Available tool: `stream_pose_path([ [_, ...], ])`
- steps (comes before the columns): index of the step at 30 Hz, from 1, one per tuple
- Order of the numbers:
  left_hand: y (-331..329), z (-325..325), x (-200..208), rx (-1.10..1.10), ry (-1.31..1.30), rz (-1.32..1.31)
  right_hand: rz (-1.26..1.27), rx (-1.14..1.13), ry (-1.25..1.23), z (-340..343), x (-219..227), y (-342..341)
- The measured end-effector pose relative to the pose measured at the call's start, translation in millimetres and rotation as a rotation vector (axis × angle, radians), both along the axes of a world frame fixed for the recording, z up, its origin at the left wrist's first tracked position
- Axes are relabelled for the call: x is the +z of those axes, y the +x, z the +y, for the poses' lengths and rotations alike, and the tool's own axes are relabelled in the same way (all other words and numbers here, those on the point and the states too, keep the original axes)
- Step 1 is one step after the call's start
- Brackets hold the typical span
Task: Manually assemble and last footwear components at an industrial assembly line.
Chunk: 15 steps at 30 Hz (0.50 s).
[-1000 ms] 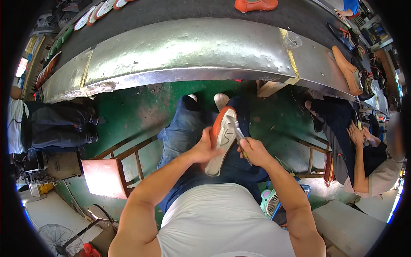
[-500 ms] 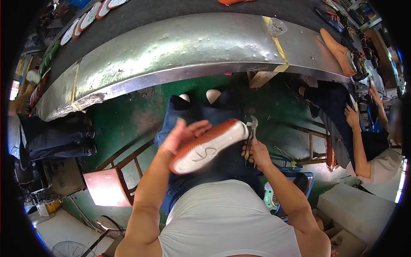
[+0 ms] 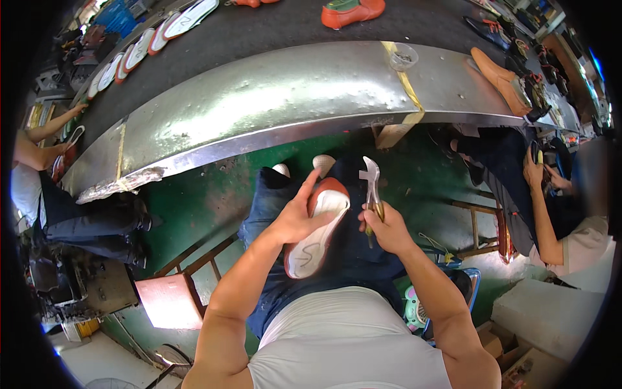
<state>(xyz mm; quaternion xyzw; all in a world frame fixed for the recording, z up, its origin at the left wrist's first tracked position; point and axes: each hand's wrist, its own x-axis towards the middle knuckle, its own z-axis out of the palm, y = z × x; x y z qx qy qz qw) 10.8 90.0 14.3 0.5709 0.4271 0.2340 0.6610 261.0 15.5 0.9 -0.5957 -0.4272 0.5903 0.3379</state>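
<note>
My left hand [image 3: 293, 220] is closed round the toe half of a reddish-brown shoe [image 3: 307, 258], its thumb lying over the white sole side. That sole faces up and carries a dark handwritten mark. The shoe is above my lap, its far end pointing away from me. To the right of it, my right hand [image 3: 390, 229] grips a pair of lasting pincers [image 3: 371, 178] by the handles. The metal head of the pincers points up and away, apart from the shoe. Whether the jaws meet is too small to tell.
A metal-edged bench [image 3: 259, 91] runs across in front, with a clear plastic cup [image 3: 403, 57] on its edge. An orange shoe [image 3: 352, 11], a tan shoe [image 3: 492, 76] and several white-soled shoes [image 3: 137, 50] are on it. A stool [image 3: 170, 301] stands left; co-workers sit on both sides.
The shoe has turned from slanting rightward to pointing away from me, and my left hand has closed on it. The pincers have swung slightly left and up. The view has shifted, showing more bench.
</note>
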Motion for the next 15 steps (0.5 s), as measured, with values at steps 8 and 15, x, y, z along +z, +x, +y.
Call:
stream_pose_path([
  [8, -64, -27, 35, 0.232, -0.022, -0.200, -0.015, 0.552, -0.023, -28, 73, -31],
  [15, -100, -30, 27, 0.261, 0.202, 0.105, 0.022, 0.564, 0.129, -3, 54, -103],
])
